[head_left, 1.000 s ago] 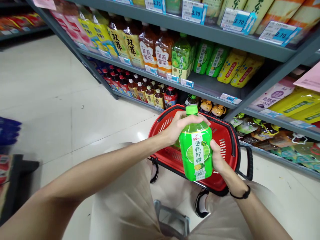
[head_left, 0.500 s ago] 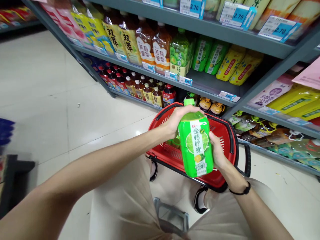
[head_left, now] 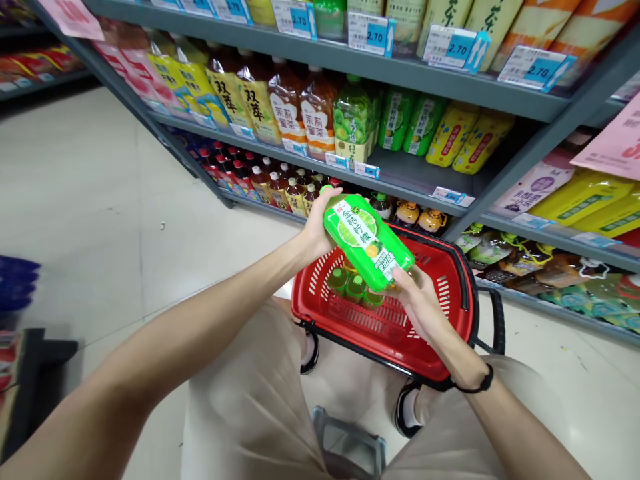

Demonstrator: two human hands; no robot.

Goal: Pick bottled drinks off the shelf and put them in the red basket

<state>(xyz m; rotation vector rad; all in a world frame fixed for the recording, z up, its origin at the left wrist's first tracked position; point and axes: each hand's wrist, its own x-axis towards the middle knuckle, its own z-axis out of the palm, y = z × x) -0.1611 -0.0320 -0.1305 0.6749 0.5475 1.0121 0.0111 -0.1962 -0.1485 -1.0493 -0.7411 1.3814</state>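
Tilted over the red shopping basket (head_left: 320, 320) is a green drink bottle (head_left: 367, 243) with a lime picture and a white label strip. My left hand (head_left: 317, 227) is closed round its neck end, which points up and left and partly hides behind the fingers. At the base, on the lower right, my right hand (head_left: 417, 293) grips the bottle with the thumb on its front. Down in the basket stand several green-capped bottles (head_left: 355, 287), partly covered by the held bottle.
Shelves of drinks run across ahead, with green bottles (head_left: 396, 120) and yellow cartons (head_left: 453, 133) on the middle shelf (head_left: 400, 163). Dark-capped and red-capped bottles (head_left: 235, 167) fill the bottom shelf. A grey stool (head_left: 347, 433) is between my legs. The basket's black handle (head_left: 499, 323) sticks out right.
The bottle has turned from nearly upright to a slant, its neck swinging left. My right hand has slid down to its base, and the bottles in the basket show more.
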